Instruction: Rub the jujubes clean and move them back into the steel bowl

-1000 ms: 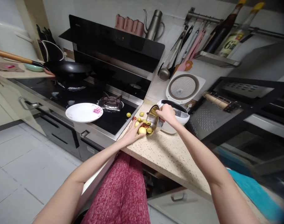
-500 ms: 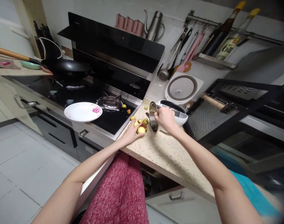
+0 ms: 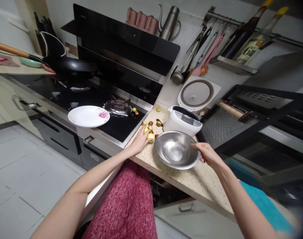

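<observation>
The right hand (image 3: 208, 154) pinches the near right rim of a steel bowl (image 3: 176, 149), which sits mouth-up and level on the speckled counter (image 3: 191, 181), arm stretched forward from lower right. Beyond it, the left hand (image 3: 139, 142) lies open and flat, fingers spread against small fruits (image 3: 151, 136) scattered toward the stove (image 3: 96, 99), beside a white rice cooker (image 3: 181, 120).

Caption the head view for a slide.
Right hand holds an empty steel bowl upright; left hand rests beside small fruits on the speckled counter.
</observation>
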`<state>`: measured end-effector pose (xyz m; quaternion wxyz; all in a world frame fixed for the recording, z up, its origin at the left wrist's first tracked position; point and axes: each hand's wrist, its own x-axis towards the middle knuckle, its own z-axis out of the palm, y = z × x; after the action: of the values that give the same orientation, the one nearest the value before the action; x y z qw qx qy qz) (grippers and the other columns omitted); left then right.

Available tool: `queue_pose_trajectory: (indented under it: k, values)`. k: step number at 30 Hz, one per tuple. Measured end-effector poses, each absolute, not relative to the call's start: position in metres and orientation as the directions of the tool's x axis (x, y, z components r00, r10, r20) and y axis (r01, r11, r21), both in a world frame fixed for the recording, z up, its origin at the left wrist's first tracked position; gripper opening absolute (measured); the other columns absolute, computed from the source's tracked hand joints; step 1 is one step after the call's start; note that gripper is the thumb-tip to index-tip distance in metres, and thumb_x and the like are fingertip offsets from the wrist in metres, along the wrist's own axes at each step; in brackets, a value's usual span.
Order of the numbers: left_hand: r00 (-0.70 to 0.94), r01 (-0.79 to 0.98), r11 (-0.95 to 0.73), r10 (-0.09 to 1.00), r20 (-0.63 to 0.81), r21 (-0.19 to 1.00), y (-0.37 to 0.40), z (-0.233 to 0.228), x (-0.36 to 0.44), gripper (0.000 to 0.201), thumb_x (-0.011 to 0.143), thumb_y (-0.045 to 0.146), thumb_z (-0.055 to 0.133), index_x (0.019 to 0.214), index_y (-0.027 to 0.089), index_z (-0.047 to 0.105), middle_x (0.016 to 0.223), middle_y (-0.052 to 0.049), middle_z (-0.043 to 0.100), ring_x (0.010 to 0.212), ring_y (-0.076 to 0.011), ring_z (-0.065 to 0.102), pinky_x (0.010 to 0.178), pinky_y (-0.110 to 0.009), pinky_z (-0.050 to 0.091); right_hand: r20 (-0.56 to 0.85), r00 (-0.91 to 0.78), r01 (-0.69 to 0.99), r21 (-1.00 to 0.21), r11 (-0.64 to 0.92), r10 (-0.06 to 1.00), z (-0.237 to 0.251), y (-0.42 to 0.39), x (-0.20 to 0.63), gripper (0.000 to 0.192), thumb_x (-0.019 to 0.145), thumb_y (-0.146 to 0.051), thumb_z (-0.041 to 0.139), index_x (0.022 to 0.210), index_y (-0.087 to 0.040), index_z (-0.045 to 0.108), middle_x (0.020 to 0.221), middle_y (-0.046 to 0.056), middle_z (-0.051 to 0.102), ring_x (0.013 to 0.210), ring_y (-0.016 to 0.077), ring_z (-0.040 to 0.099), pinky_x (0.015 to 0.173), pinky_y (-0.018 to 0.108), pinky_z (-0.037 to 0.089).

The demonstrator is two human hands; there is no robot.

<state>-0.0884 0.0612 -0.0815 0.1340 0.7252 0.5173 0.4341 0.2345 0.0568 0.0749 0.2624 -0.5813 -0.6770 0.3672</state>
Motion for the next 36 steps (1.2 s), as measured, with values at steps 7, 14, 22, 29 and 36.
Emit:
queue_pose_trajectory:
  k: [7, 14, 22, 29, 36]
  values:
    - [0.091, 0.695, -0.412, 0.863, 0.497, 0.589, 0.054, -0.072, -0.089, 0.051, 0.107, 0.040, 0.047, 0.155, 0.022, 0.046, 0.173, -0.017, 0.026, 0.165, -0.0326, 0.019, 0.132, -0.055, 0.027, -0.193, -0.239, 0.564, -0.826, -0.025, 0.952, 0.023, 0.042, 0.251, 0.060, 0.066, -0.076, 0.068, 0.048, -0.025, 0.044, 0.033, 0.001, 0.047, 0.028, 0.0100, 0.036, 0.033, 0.023, 0.022]
    - [0.098, 0.729, -0.392, 0.871, 0.482, 0.561, 0.048, -0.064, -0.090, 0.048, 0.108, 0.035, 0.042, 0.154, 0.023, 0.046, 0.170, -0.016, 0.032, 0.164, -0.0313, 0.021, 0.131, -0.056, 0.028, -0.302, -0.357, 0.546, -0.836, -0.065, 0.884, -0.003, 0.054, 0.247, 0.065, 0.064, -0.082, 0.069, 0.048, -0.025, 0.042, 0.038, -0.001, 0.045, 0.033, 0.0106, 0.038, 0.037, 0.027, 0.029]
    - [0.120, 0.731, -0.414, 0.860, 0.496, 0.542, 0.043, -0.061, -0.087, 0.049, 0.110, 0.033, 0.035, 0.156, 0.020, 0.044, 0.168, -0.018, 0.034, 0.163, -0.0310, 0.023, 0.130, -0.056, 0.030, -0.173, -0.422, 0.867, -0.365, 0.340, 0.890, 0.061, 0.091, 0.222, 0.053, 0.093, -0.062, 0.060, 0.059, -0.022, 0.056, 0.056, 0.007, 0.062, 0.056, 0.0217, 0.060, 0.061, 0.034, 0.046]
    - [0.099, 0.746, -0.398, 0.859, 0.503, 0.533, 0.040, -0.059, -0.084, 0.050, 0.110, 0.032, 0.033, 0.157, 0.018, 0.041, 0.169, -0.018, 0.034, 0.161, -0.0314, 0.028, 0.131, -0.055, 0.028, 0.136, -0.521, 0.853, 0.127, 0.506, 0.843, 0.084, 0.165, 0.067, 0.025, 0.109, -0.023, 0.045, 0.117, -0.009, 0.065, 0.116, 0.016, 0.074, 0.099, 0.0204, 0.070, 0.084, 0.028, 0.052]
    - [0.094, 0.763, -0.415, 0.830, 0.549, 0.496, 0.039, -0.062, -0.081, 0.051, 0.110, 0.028, 0.035, 0.160, 0.023, 0.036, 0.169, -0.018, 0.035, 0.163, -0.0316, 0.026, 0.129, -0.061, 0.032, 0.140, -0.399, 0.908, 0.196, 0.370, 0.906, 0.083, 0.261, -0.012, 0.039, 0.101, -0.038, 0.068, 0.134, -0.017, 0.063, 0.134, 0.011, 0.065, 0.113, 0.0250, 0.068, 0.095, 0.047, 0.060]
